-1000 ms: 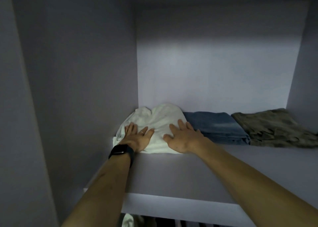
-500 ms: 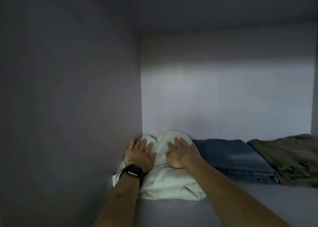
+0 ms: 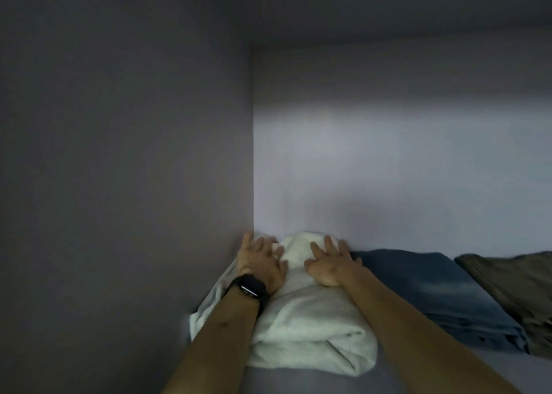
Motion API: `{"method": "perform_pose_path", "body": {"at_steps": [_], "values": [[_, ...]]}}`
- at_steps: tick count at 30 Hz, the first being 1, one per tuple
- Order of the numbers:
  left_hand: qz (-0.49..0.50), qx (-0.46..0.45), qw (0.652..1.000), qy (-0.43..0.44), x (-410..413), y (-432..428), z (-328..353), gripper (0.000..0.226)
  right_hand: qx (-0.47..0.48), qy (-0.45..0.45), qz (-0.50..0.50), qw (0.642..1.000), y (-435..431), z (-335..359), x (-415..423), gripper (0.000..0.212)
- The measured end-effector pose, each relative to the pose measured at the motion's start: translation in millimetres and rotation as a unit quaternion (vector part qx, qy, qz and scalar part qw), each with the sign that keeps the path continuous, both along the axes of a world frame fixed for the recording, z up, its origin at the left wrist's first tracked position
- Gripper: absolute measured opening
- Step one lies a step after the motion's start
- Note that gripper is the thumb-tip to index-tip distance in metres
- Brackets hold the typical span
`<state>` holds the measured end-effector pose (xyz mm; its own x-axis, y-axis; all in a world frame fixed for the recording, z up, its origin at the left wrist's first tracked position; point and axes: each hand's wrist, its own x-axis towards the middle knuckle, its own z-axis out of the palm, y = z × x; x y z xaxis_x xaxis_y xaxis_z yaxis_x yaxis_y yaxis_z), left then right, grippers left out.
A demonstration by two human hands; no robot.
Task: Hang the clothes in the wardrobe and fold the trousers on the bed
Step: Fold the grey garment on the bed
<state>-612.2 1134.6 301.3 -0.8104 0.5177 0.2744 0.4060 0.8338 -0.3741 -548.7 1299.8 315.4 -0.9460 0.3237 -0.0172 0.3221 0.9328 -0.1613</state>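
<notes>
Low in the middle of the frame, the left hand (image 3: 260, 263) and the right hand (image 3: 330, 264) lie flat, fingers spread, on the far end of the folded white garment (image 3: 310, 328). It sits in the back-left corner of the wardrobe shelf (image 3: 298, 383). Seating it well likely means even pressure from both palms, so the fold does not bunch. Its right edge should also stay beside, not over, the folded blue jeans (image 3: 433, 289) to the right.

Folded garment (image 3: 313, 328) in shelf (image 3: 495, 371) corner; jeans (image 3: 433, 289) right.
</notes>
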Motion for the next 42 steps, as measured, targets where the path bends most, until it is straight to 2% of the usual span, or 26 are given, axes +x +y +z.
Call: {"method": "perform_pose_path", "body": {"at_steps": [5, 11, 13, 15, 19, 21, 25, 27, 29, 32, 34, 35, 40, 42], "values": [[0.063, -0.049, 0.997, -0.008, -28, -6, -14, 0.063, -0.021, -0.055, -0.006, 0.998, 7, -6, -20, 0.077], [0.054, -0.063, 0.996, -0.010, -16, 2, -1, 0.059, -0.031, -0.022, -0.011, 0.999, 19, -4, -23, 0.073], [0.089, -0.098, 0.991, 0.013, 4, -8, 8, 0.058, -0.046, 0.012, 0.000, 0.999, 15, 4, -14, 0.070], [0.109, -0.086, 0.990, 0.033, 36, -21, 18, 0.057, -0.046, 0.075, 0.022, 0.996, 13, 12, 3, 0.062], [0.086, 0.019, 0.990, 0.108, 109, -55, 24, 0.055, 0.001, 0.230, 0.097, 0.968, 12, 27, 50, 0.054], [0.103, 0.055, 0.987, 0.111, 153, -71, 23, 0.057, 0.008, 0.255, 0.165, 0.953, 6, 35, 82, 0.052], [0.101, 0.120, 0.975, 0.154, 233, -102, 3, 0.053, -0.005, 0.338, 0.279, 0.899, -20, 41, 128, 0.048], [0.114, 0.159, 0.963, 0.186, 282, -128, -17, 0.050, -0.006, 0.373, 0.359, 0.855, -50, 36, 156, 0.046], [0.130, 0.187, 0.948, 0.221, 332, -154, -39, 0.047, -0.011, 0.431, 0.443, 0.786, -86, 28, 183, 0.041], [0.172, 0.211, 0.931, 0.242, 402, -185, -73, 0.044, 0.022, 0.518, 0.557, 0.648, -134, 13, 223, 0.033], [0.240, 0.230, 0.912, 0.240, 453, -211, -95, 0.043, 0.027, 0.544, 0.622, 0.562, -174, -1, 251, 0.029], [0.274, 0.235, 0.904, 0.231, 475, -224, -105, 0.042, 0.023, 0.545, 0.643, 0.537, -191, -11, 264, 0.027], [0.428, 0.232, 0.851, 0.199, 600, -294, -151, 0.042, -0.056, 0.454, 0.742, 0.490, -301, -74, 346, 0.025], [0.458, 0.233, 0.835, 0.194, 636, -312, -166, 0.041, -0.090, 0.425, 0.752, 0.495, -329, -99, 377, 0.024]]}}
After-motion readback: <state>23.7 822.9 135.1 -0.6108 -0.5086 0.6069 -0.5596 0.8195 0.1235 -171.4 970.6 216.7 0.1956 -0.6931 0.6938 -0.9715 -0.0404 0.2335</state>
